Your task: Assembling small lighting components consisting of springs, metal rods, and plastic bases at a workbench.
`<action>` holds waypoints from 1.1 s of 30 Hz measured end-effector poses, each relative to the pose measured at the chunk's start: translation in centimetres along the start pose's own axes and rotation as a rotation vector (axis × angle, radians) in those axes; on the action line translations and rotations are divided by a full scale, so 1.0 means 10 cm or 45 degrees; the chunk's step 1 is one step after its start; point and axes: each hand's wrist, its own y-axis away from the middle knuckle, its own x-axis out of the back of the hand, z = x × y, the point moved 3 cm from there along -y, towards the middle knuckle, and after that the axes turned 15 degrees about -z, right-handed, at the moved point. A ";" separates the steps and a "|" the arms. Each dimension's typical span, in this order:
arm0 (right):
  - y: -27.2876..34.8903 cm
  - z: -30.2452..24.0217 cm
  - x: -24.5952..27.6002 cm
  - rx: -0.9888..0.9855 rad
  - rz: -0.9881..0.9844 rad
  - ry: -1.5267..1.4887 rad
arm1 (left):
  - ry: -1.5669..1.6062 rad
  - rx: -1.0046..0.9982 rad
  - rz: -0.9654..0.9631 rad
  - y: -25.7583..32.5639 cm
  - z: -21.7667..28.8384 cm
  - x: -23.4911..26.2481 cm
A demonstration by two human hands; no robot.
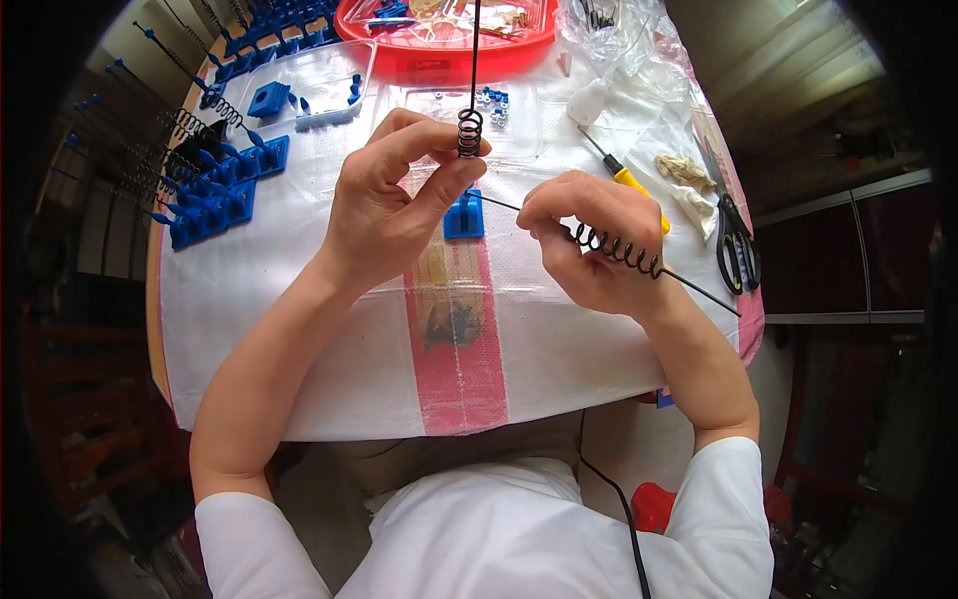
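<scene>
My left hand (384, 195) pinches a black coil spring (470, 128) between thumb and fingertips. From its coil a straight black rod rises toward the far side. Just below those fingertips a small blue plastic block (463, 220) sits on the table, partly covered at its top. In my right hand (594, 235), fingers closed, is a second black coil spring (621, 250) with a straight tail pointing to the lower right. A thin rod (497, 203) runs from the right fingertips to the blue block. Whether it belongs to that second spring is hidden by the hand.
Blue bases with springs (225, 195) line the left edge. Behind are a clear tray (329, 75) of blue parts, a clear lid with small pieces (519, 140) and a red basin (439, 65). A yellow-handled screwdriver (627, 178), scissors (736, 245) and plastic bags (639, 50) lie right.
</scene>
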 end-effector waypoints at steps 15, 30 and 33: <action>-0.01 -0.01 -0.02 0.022 0.001 -0.019 | -0.003 -0.005 0.001 0.01 -0.01 0.01; -0.01 0.00 -0.01 0.002 0.011 0.009 | 0.018 -0.007 0.000 0.01 -0.01 0.00; 0.00 0.00 -0.01 -0.005 0.000 0.002 | 0.011 -0.014 -0.001 0.00 -0.01 0.00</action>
